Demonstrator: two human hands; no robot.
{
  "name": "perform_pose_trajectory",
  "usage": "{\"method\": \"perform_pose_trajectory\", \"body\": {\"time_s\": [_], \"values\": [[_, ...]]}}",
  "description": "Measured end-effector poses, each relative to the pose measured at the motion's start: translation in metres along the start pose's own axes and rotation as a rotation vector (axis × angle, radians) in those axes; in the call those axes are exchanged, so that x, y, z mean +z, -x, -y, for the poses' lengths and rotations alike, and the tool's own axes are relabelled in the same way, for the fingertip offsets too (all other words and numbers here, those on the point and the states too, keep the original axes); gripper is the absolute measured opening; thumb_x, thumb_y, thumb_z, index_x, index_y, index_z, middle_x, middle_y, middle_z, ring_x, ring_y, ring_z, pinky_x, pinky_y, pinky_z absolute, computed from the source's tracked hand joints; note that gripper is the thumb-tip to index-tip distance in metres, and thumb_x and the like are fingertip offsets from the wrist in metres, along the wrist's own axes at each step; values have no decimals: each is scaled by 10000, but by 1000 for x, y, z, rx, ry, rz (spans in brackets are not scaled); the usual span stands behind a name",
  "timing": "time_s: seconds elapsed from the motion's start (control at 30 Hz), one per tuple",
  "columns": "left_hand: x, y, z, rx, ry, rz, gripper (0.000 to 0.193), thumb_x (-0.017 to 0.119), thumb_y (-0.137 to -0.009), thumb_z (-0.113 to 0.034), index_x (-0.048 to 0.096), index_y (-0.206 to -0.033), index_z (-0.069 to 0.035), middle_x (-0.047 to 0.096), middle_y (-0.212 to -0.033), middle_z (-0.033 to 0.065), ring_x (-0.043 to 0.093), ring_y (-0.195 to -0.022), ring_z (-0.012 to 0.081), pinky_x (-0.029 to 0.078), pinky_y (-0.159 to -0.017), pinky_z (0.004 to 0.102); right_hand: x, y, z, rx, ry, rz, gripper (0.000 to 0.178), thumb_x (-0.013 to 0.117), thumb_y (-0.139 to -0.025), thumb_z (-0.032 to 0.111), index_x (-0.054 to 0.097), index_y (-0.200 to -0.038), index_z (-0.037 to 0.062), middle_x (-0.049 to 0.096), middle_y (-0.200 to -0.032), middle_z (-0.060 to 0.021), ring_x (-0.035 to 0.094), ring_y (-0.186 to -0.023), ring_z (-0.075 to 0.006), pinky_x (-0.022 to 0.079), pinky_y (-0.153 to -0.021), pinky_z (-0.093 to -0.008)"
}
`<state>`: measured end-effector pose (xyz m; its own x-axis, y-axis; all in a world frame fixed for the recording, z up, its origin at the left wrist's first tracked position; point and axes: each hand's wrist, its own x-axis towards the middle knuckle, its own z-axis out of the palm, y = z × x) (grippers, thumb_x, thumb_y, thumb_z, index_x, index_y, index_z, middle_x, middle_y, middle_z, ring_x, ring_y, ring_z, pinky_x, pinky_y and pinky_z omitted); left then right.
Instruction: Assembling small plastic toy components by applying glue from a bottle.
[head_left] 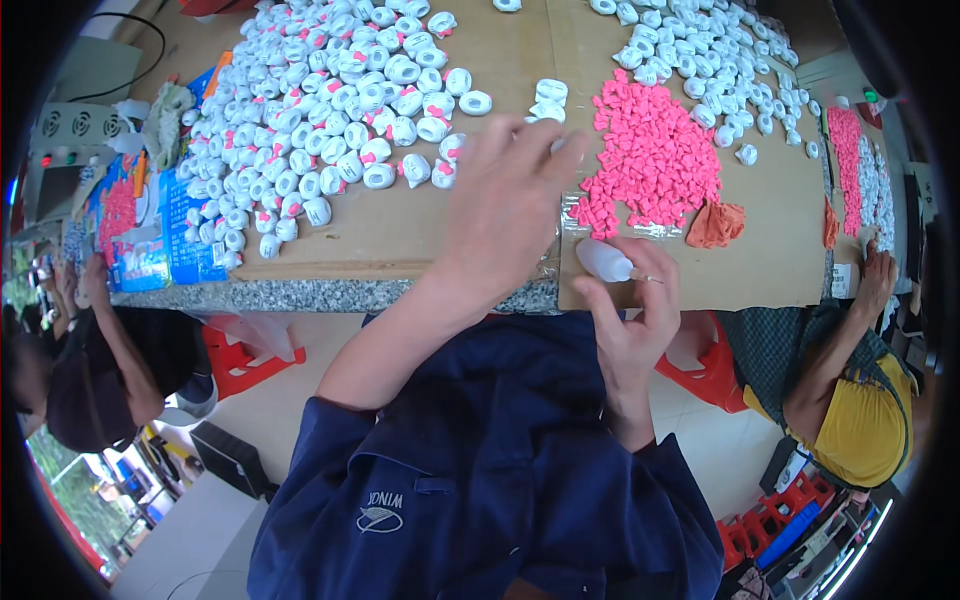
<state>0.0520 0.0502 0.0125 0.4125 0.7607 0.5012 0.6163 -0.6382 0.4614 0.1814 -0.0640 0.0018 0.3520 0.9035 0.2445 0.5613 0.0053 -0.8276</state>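
Right hand [630, 310]: closed around a small white squeeze bottle [603, 260], nozzle pointing right, at the near table edge [330, 295]. Left hand [505, 205]: blurred, fingers loosely curled, reaching toward a few white ring-shaped parts [550, 98]; grip cannot be told. Done, by appearance: large far-left heap of white rings with pink inserts [330, 110]. Left: pink inserts pile [655, 155] at right, plain white rings [710, 60] far right.
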Motion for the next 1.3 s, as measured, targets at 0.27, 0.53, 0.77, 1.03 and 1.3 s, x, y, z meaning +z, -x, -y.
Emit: {"method": "perform_pose_trajectory", "body": {"time_s": [0.27,0.53,0.77,1.03,1.3], "values": [[-17,10,-18,-263,683,144,261,571,-793,30,589,-1044,-38,586,-1006,77,570,-895,184,472,-748,298,-12,12,-8,-31,-407,21,359,533,-832,21,401,-1162,-25,548,-1085,-194,549,-977,-221,436,-858,-310],[-33,70,2,-832,1618,147,310,554,-842,3,484,-1143,24,581,-1066,120,580,-984,196,483,-851,321,-25,15,2,15,-378,96,435,719,-741,245,565,-1011,-60,585,-817,-94,532,-719,-143,406,-648,-235],[-31,77,3,-878,1570,112,270,553,-840,11,510,-1106,34,577,-1084,132,574,-996,187,468,-884,319,-15,13,7,39,-433,109,369,773,-629,131,643,-915,-62,555,-656,-54,455,-588,-118,339,-523,-230],[-32,79,4,-895,1548,142,265,564,-833,14,518,-1093,37,584,-1073,128,575,-994,183,465,-884,311,-13,14,9,48,-405,127,342,754,-639,89,640,-921,-67,572,-673,-60,460,-590,-119,347,-526,-227],[-31,78,3,-887,1532,141,258,564,-833,16,521,-1087,38,591,-1058,128,575,-998,187,462,-885,308,-15,14,10,78,-370,128,426,739,-710,270,626,-936,-73,540,-700,-41,469,-625,-96,327,-552,-206]]}}
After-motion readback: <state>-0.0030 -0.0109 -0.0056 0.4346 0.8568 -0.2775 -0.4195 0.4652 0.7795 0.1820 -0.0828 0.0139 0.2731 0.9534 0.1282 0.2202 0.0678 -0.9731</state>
